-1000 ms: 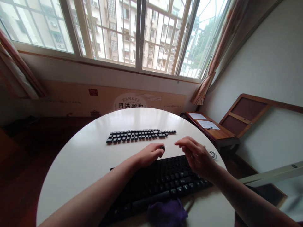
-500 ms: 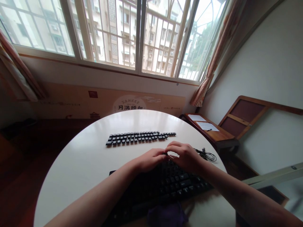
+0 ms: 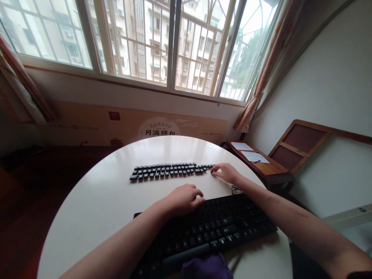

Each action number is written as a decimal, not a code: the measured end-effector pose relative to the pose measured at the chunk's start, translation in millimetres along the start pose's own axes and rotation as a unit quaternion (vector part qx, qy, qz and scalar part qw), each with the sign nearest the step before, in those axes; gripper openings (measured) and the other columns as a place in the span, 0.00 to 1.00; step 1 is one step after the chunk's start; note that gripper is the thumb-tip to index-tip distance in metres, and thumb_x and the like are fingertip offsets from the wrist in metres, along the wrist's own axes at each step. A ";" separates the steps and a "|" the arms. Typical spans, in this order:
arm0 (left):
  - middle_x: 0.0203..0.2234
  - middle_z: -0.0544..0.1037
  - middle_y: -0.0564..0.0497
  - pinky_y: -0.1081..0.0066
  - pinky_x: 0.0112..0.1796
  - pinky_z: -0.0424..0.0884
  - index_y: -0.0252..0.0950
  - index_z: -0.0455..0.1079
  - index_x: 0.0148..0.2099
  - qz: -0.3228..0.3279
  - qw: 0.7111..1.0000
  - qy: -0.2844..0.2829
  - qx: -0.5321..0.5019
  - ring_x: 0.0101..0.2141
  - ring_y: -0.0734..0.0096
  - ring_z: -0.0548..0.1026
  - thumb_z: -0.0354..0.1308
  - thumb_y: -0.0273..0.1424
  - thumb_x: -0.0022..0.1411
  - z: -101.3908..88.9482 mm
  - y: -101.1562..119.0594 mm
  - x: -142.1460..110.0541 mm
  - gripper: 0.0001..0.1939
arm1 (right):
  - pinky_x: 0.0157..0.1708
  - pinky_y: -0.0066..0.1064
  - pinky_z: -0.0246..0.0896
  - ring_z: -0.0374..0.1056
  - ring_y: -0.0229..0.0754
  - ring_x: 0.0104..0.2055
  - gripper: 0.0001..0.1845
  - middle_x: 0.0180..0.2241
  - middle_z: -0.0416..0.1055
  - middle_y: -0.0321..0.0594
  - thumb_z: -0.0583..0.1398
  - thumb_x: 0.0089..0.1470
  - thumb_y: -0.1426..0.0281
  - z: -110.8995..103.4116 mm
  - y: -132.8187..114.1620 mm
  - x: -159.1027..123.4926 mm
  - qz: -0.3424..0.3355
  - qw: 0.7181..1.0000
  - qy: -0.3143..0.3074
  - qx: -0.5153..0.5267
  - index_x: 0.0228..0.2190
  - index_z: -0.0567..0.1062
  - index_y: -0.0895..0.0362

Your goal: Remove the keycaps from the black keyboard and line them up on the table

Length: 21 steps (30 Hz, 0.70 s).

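Observation:
My right hand (image 3: 228, 173) is at the right end of the rows of black keycaps (image 3: 162, 170), with a single dark keycap (image 3: 212, 171) pinched between thumb and fingers, low over the table. Over the upper edge of the black keyboard (image 3: 223, 228) rests my left hand (image 3: 184, 198), its thumb and index finger apart and nothing visible between them. The keyboard's upper part looks bare of caps, while lower keys still carry theirs. My left forearm covers the keyboard's left side.
The round white table (image 3: 95, 201) carries everything. A purple cloth (image 3: 207, 266) lies at the keyboard's near edge, and a black cable (image 3: 236, 189) shows behind it. To the right stands a wooden chair (image 3: 279, 170) with papers (image 3: 255, 156) and a pen on it.
My hands were together above the keyboard, with a dark keycap and thin wire between the fingers. My right hand has moved forward to the keycap rows with a keycap; my left hand stayed near the keyboard.

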<state>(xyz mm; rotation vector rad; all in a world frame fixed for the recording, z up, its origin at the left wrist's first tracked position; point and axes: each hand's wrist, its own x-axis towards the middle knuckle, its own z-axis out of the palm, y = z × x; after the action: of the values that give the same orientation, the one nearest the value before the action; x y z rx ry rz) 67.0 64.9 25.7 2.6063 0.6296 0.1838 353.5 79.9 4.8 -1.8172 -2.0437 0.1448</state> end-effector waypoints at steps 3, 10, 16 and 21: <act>0.42 0.78 0.44 0.63 0.44 0.68 0.41 0.77 0.47 0.003 1.000 0.000 0.001 0.43 0.57 0.75 0.48 0.43 0.67 -0.6 -0.1 -0.1 0.19 | 0.46 0.33 0.67 0.76 0.46 0.42 0.10 0.39 0.81 0.41 0.64 0.54 0.69 6.9 -1.1 9.6 0.005 1.000 0.001 0.016 0.39 0.83 0.56; 0.42 0.77 0.44 0.63 0.44 0.68 0.41 0.77 0.49 0.009 1.000 0.009 0.005 0.43 0.57 0.75 0.48 0.43 0.67 3.8 -3.2 0.5 0.20 | 0.44 0.32 0.66 0.75 0.44 0.40 0.16 0.37 0.80 0.40 0.64 0.53 0.70 13.1 -5.0 9.7 0.010 0.999 0.027 0.025 0.45 0.79 0.55; 0.42 0.77 0.44 0.63 0.44 0.68 0.41 0.77 0.48 0.003 1.000 0.005 0.006 0.43 0.56 0.75 0.48 0.44 0.67 2.2 -2.4 0.2 0.20 | 0.44 0.34 0.65 0.75 0.46 0.39 0.12 0.35 0.80 0.40 0.65 0.52 0.69 1.6 -14.5 2.3 -0.001 0.998 0.054 0.028 0.40 0.80 0.55; 0.42 0.77 0.43 0.62 0.43 0.68 0.40 0.77 0.47 0.009 1.000 -0.007 0.002 0.43 0.56 0.74 0.48 0.43 0.67 -0.9 0.4 0.9 0.19 | 0.46 0.36 0.66 0.73 0.46 0.41 0.22 0.38 0.78 0.47 0.51 0.65 0.60 -48.3 -15.5 -30.6 0.029 0.988 0.130 0.080 0.39 0.80 0.60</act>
<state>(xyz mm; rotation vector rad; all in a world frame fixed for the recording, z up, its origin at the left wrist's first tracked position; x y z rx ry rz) 67.7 65.4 26.7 2.6160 0.6032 0.1704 358.8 39.0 47.3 -1.7013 -1.7496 0.0802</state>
